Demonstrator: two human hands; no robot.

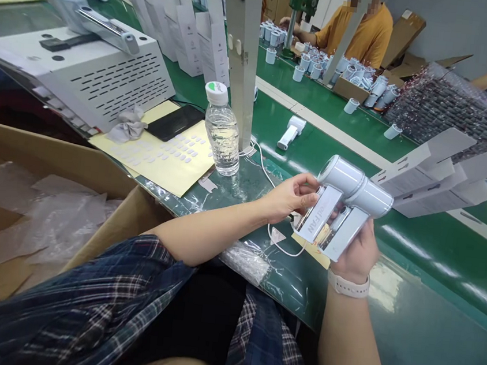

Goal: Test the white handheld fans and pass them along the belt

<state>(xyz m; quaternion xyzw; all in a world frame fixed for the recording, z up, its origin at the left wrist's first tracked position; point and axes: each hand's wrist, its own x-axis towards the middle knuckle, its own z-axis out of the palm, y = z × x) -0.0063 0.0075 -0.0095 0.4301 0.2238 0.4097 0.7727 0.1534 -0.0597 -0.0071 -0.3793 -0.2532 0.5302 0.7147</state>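
In front of me are what look like two pale blue handheld fans, side by side with their round heads meeting end to end. My left hand [289, 200] is closed, thumb and fingers pinching the upper handle of the near-left handheld fan [321, 211], which has "FAN" printed on it. My right hand [356, 253], with a pale band at the wrist, is wrapped round the right-hand fan [347, 231] from behind; most of its fingers are hidden. Shiny strips run along the handles. Another handheld fan [291, 132] lies on the green bench beyond.
A water bottle [223, 131] stands beside a metal post [241, 60]. Left are a yellow sheet with stickers [177, 155], a black phone [175, 122], a vented metal box [119, 82] and a carton [103, 231]. Open white boxes [435, 179] stand right. A co-worker [359, 32] sits across.
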